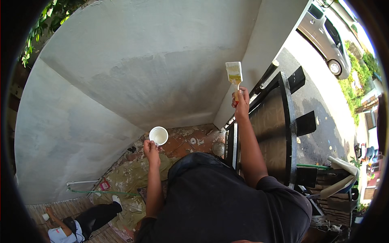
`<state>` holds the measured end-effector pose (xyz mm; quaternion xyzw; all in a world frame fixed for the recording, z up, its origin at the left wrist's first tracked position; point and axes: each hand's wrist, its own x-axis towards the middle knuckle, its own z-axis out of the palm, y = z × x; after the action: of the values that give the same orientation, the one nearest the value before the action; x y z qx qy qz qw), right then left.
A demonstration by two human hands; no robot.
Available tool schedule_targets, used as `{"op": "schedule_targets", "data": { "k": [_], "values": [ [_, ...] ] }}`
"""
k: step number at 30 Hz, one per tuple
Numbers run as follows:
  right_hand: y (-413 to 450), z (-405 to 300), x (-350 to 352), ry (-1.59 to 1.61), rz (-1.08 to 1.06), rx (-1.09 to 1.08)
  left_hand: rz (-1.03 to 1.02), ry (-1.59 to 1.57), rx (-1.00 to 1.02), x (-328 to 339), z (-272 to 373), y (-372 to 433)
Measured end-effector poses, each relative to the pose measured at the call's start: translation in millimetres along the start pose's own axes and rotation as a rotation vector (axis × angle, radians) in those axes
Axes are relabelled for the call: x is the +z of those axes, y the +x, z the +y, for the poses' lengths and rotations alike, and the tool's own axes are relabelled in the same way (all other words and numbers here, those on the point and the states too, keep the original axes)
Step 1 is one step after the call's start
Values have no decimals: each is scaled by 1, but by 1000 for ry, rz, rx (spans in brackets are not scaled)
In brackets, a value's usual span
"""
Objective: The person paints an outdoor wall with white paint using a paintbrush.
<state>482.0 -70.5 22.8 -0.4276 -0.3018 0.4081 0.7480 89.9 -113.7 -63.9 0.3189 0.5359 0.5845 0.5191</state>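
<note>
My right hand (241,101) grips the handle of a flat paintbrush (234,71), its bristles pointing up and coated in white paint. The brush is held in front of the corner where the grey wall (170,70) meets a pillar (267,36); whether the bristles touch either surface I cannot tell. Lower and to the left, my left hand (152,150) holds a white plastic cup (158,135) by its rim. Pale liquid, seemingly paint, shows inside the cup. Darker patches spread over the middle of the wall.
A black metal gate (287,121) stands close by my right arm. Paint-spattered tiles (179,139) and a crumpled drop sheet (130,176) cover the ground. At lower left another person (91,221) holds a white cup (45,217). Beyond the gate a car (325,39) is parked.
</note>
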Motion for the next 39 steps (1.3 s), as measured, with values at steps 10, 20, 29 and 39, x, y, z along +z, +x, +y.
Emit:
{"op": "schedule_targets", "data": {
  "k": [10,20,29,39],
  "values": [
    [-5,24,-15,-304,150,44,-25,-14,2,-6,-14,3],
    [0,36,-17,-392,159,-50,-15,13,1,-5,-11,1],
    [5,13,8,-193,161,77,23,10,-23,-13,-16,-7],
    [16,-14,29,-119,153,2,17,39,-1,-20,-21,-10]
  ]
}}
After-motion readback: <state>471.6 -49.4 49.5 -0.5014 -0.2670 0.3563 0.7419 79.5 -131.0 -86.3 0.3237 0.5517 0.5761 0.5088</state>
